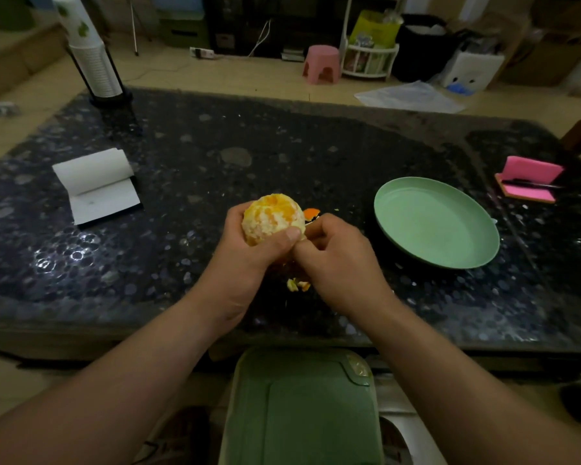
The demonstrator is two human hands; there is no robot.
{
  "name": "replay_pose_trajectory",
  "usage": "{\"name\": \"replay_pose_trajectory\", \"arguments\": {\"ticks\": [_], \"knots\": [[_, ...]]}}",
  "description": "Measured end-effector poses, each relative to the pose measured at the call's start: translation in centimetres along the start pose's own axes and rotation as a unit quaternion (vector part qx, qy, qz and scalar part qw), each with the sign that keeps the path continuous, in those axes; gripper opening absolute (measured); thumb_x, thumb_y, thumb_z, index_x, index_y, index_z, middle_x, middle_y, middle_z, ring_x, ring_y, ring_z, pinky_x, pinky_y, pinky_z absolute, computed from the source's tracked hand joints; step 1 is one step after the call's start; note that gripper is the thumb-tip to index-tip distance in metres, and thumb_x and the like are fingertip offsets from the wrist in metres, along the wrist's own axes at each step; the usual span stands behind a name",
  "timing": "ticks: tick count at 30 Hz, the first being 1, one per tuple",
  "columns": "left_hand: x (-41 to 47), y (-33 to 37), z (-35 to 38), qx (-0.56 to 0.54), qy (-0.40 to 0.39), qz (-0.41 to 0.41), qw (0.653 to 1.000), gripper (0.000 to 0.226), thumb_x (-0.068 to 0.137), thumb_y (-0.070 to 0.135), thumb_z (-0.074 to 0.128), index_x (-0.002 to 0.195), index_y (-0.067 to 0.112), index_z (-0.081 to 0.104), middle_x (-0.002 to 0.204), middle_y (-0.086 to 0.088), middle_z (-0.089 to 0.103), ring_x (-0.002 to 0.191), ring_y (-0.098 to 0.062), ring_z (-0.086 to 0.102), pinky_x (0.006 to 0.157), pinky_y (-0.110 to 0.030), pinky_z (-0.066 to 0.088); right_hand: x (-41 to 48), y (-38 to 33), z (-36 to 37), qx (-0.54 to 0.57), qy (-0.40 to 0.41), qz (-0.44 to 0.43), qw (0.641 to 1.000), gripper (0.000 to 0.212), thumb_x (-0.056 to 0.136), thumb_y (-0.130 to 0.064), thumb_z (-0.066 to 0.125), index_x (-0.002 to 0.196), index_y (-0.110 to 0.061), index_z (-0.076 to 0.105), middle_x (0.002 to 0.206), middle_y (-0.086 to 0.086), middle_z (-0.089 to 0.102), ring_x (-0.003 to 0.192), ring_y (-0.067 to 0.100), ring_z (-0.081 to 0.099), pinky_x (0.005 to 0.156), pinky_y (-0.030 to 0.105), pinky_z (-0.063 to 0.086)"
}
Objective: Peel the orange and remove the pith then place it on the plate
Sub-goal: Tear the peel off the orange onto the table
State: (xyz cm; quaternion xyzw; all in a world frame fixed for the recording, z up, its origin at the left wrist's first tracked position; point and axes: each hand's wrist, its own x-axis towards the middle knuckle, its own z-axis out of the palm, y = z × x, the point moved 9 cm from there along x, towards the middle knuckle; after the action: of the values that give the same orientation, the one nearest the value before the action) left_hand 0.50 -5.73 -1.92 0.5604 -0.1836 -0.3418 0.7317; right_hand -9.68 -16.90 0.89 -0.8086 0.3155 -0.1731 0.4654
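On the dark speckled table (249, 146), a holder of stacked paper cups (93, 62) stands at 10 o'clock from the orange, at the far left corner. Nearer, at 9 o'clock, lies a white notepad (98, 189) with its top sheets rolled back.

The left hand (249, 256) cradles the orange (272, 218) from below and behind, fingers wrapped round it and the thumb pressed across its near side. The fruit is held up over the middle of the table. It is mostly peeled, with pale pith patched over the flesh.

A few peel scraps (298, 285) lie on the table at 6 o'clock, between the wrists, and an orange peel piece (312, 213) shows just past the fruit at 3 o'clock.

The right hand (336, 260) meets the orange at its 4 o'clock edge, fingers curled tight and pinching at the pith.

The green plate (436, 226) sits at 3 o'clock, near the right hand but not touching it. Farther right is a pink sticky-note pad (530, 179) with a pen across it.
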Motion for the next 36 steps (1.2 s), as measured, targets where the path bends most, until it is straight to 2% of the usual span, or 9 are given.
{"name": "replay_pose_trajectory", "arguments": {"ticks": [6,9,12,14,17,19,24,27,36], "knots": [[-0.2,-0.4,0.1,-0.008,0.009,0.001,1.0,0.071,0.081,0.023,0.085,0.142,0.023,0.048,0.134,-0.012,0.069,0.117,-0.029,0.073,0.094,-0.043,0.063,-0.3,0.0,0.1,-0.01,0.039,-0.004,0.999,0.012,0.097,-0.034,0.07,0.092,-0.024,0.067,0.078,-0.004,0.075,0.072,0.011,0.073,0.068,0.045,0.063],[-0.1,-0.4,-0.2,-0.007,0.02,0.003,1.0,0.069,0.084,0.023,0.085,0.142,0.024,0.048,0.133,-0.011,0.069,0.117,-0.029,0.073,0.096,-0.046,0.062,-0.5,0.8,0.9,0.075,0.027,0.033,0.996,0.009,0.098,-0.031,0.068,0.097,-0.023,0.069,0.083,0.0,0.078,0.075,0.016,0.077,0.069,0.044,0.065],[-0.1,-0.4,-0.5,0.005,0.029,0.002,1.0,0.072,0.082,0.027,0.091,0.14,0.026,0.049,0.132,-0.009,0.07,0.116,-0.027,0.073,0.097,-0.048,0.062,-0.9,1.2,2.2,0.185,-0.046,0.094,0.977,0.016,0.104,-0.021,0.059,0.106,-0.013,0.074,0.089,0.006,0.081,0.08,0.018,0.079,0.068,0.033,0.064],[-0.2,-0.3,-0.5,0.029,0.026,0.005,0.999,0.073,0.079,0.031,0.092,0.139,0.028,0.05,0.131,-0.007,0.07,0.114,-0.023,0.074,0.096,-0.046,0.063,-1.0,0.9,2.5,0.182,-0.073,0.096,0.976,0.022,0.106,-0.018,0.057,0.1,-0.01,0.076,0.087,0.005,0.081,0.08,0.018,0.08,0.07,0.032,0.065],[-0.3,0.0,-0.4,0.064,0.018,0.016,0.998,0.072,0.079,0.035,0.089,0.138,0.029,0.049,0.131,-0.005,0.069,0.113,-0.019,0.074,0.091,-0.038,0.064,-0.9,0.8,1.9,0.142,-0.046,0.078,0.986,0.019,0.105,-0.017,0.061,0.094,-0.01,0.075,0.079,0.003,0.08,0.071,0.014,0.078,0.062,0.025,0.06],[-0.1,0.0,-0.5,0.071,0.025,0.017,0.997,0.07,0.083,0.035,0.091,0.138,0.029,0.049,0.131,-0.004,0.069,0.114,-0.019,0.074,0.093,-0.041,0.064,-0.9,0.8,1.6,0.139,-0.031,0.072,0.987,0.017,0.103,-0.012,0.061,0.094,-0.008,0.075,0.076,0.004,0.079,0.068,0.015,0.077,0.058,0.022,0.057],[-0.2,0.3,-0.9,0.048,0.043,0.016,0.998,0.069,0.081,0.039,0.083,0.139,0.025,0.05,0.129,-0.003,0.07,0.113,-0.017,0.074,0.089,-0.032,0.062,-1.1,0.8,2.5,0.206,-0.068,0.098,0.971,0.025,0.106,-0.013,0.052,0.108,-0.008,0.076,0.088,0.008,0.081,0.082,0.023,0.079,0.069,0.032,0.064],[-0.5,0.4,-0.4,0.064,0.03,0.026,0.997,0.066,0.082,0.035,0.083,0.138,0.025,0.05,0.129,-0.003,0.07,0.112,-0.017,0.074,0.086,-0.03,0.062,-0.9,1.1,2.7,0.209,-0.073,0.109,0.969,0.026,0.106,-0.014,0.052,0.102,-0.005,0.076,0.089,0.009,0.081,0.083,0.024,0.08,0.071,0.035,0.065],[-0.2,-0.2,-0.8,0.077,0.035,0.024,0.996,0.064,0.085,0.033,0.088,0.136,0.025,0.051,0.128,-0.005,0.071,0.112,-0.019,0.074,0.093,-0.039,0.063,-0.6,1.7,2.8,0.193,-0.086,0.108,0.971,0.026,0.107,-0.009,0.052,0.094,-0.006,0.075,0.081,0.008,0.08,0.074,0.019,0.077,0.069,0.031,0.062]]}}
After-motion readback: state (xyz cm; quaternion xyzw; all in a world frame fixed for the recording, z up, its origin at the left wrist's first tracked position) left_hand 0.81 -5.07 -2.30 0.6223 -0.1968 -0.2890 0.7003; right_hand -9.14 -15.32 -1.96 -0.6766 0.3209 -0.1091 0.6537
